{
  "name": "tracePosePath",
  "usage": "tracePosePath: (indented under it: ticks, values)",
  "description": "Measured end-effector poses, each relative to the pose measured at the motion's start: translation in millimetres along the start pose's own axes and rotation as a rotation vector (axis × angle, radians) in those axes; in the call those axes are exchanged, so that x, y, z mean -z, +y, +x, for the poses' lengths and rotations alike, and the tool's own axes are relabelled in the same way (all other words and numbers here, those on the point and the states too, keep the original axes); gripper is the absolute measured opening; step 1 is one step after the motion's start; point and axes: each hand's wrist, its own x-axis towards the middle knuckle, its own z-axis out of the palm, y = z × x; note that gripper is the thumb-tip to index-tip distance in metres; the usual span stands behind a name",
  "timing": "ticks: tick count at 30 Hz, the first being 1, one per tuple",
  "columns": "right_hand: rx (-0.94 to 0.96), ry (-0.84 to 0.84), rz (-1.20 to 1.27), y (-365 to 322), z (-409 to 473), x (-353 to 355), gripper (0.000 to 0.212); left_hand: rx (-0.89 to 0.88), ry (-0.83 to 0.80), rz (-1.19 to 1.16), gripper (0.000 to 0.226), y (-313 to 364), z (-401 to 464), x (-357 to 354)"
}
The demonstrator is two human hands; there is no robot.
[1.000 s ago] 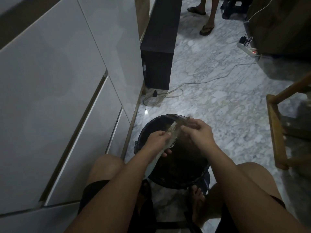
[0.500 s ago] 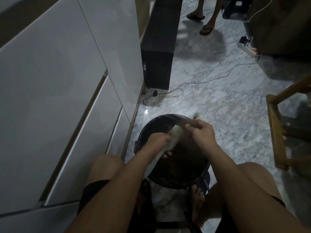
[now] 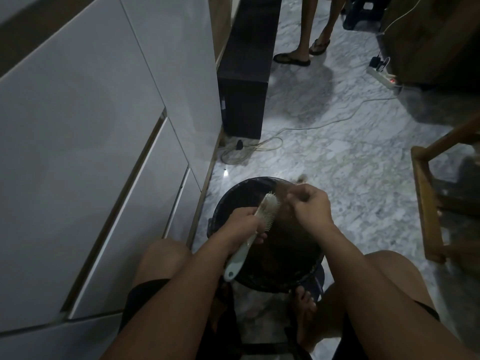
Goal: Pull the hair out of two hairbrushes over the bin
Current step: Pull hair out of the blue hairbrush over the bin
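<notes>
A pale hairbrush (image 3: pixel 267 211) is held over the round black bin (image 3: pixel 223 203) on the marble floor between my knees. My left hand (image 3: pixel 241 224) grips the brush at its neck, bristles turned to the right, handle pointing down toward me. My right hand (image 3: pixel 310 206) is just right of the brush head with fingers pinched on a thin tuft of hair (image 3: pixel 301 180) that sticks up past the knuckles. Strands stretch faintly between the bristles and those fingers. No second brush is in sight.
White cabinet fronts (image 3: pixel 104 152) run along the left. A dark low unit (image 3: pixel 246 74) stands beyond the bin, with cables and a power strip (image 3: pixel 384 76) on the floor. A wooden chair frame (image 3: pixel 428 203) is at the right. A person's sandalled feet (image 3: pixel 293 58) stand at the back.
My right hand has drawn away to the right and up from the brush head, pulling hair off the bristles. The person at the back has stepped closer.
</notes>
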Motion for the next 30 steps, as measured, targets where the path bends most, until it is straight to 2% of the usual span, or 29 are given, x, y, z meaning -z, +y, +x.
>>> tracePosePath:
  ticks: [2, 3, 7, 12, 19, 24, 27, 30]
  values:
    - [0.052, -0.075, -0.091, 1.0, -6.3, -1.6, 0.015, -0.015, -0.025, -0.014, 0.048, 0.2, -0.5, -0.4]
    - [0.087, -0.116, -0.152, 0.9, -9.8, -2.2, 0.021, -0.019, -0.036, -0.024, 0.047, 0.5, -0.6, -0.3]
    - [0.120, -0.166, -0.263, 2.5, -12.7, -4.5, 0.022, 0.032, -0.020, -0.058, 0.031, 4.1, -1.0, -1.6]
    - [-0.037, -0.099, -0.073, 0.6, -3.4, -2.4, 0.009, 0.002, 0.116, -0.086, 0.013, 4.0, 1.1, 4.9]
    - [-0.250, 0.189, 0.095, 1.4, 8.9, 13.6, 0.023, -0.027, 0.388, -0.118, 0.030, -1.3, 15.5, 17.5]
    - [-0.317, 0.232, 0.042, 5.3, 13.1, 13.7, 0.029, -0.033, 0.361, -0.174, 0.029, 3.0, 11.8, 17.6]
    - [-0.351, 0.168, 0.020, 5.3, 12.1, 10.5, 0.032, -0.041, 0.322, -0.179, 0.028, 5.5, 12.1, 16.2]
    - [-0.356, 0.084, 0.028, 0.8, 7.0, 7.1, 0.026, -0.069, 0.279, -0.178, 0.026, 6.2, 11.4, 14.2]
